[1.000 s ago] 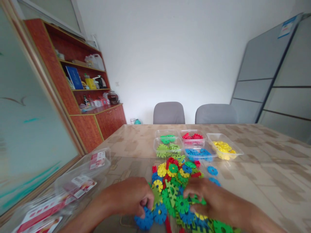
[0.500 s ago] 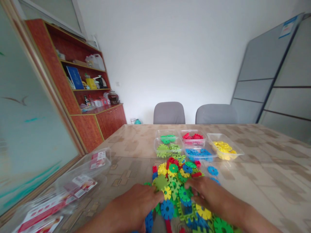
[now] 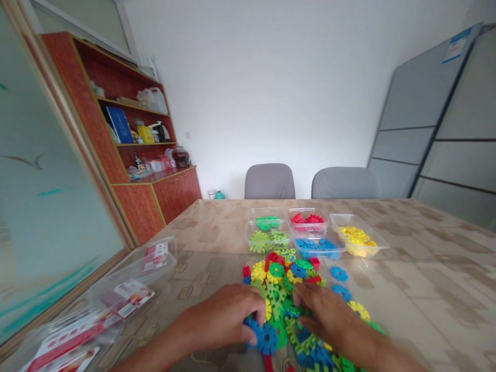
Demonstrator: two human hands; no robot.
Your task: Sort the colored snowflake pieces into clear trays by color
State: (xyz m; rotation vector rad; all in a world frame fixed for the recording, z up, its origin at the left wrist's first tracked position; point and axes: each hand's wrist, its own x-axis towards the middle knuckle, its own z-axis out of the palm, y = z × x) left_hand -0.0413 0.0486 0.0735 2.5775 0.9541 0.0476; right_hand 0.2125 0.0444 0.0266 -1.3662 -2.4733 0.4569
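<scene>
My left hand [image 3: 232,315] is at the left side of a mixed pile of notched plastic building pieces [image 3: 276,294]. Its thumb and fingers close on a blue notched disc [image 3: 252,328], beside another blue disc [image 3: 268,338]. My right hand [image 3: 323,307] reaches into the pile from the right. Its curled fingers and thumb are at the edge of a green notched disc [image 3: 292,309], partly covered by them. Near that hand lie a light green square frame [image 3: 298,336] and a red piece [image 3: 313,279].
Clear tubs behind the pile hold sorted pieces: green [image 3: 267,223], light green [image 3: 267,241], red [image 3: 308,219], blue [image 3: 318,247], yellow [image 3: 356,237]. Loose blue discs [image 3: 339,274] and a yellow disc [image 3: 359,310] lie right. Labelled clear packaging [image 3: 127,294] lies left. Two chairs [image 3: 270,181] stand behind.
My left hand has shifted slightly and now pinches a blue disc; a large light green piece near it no longer shows. My right hand has moved slightly lower, and the green disc there looks tilted.
</scene>
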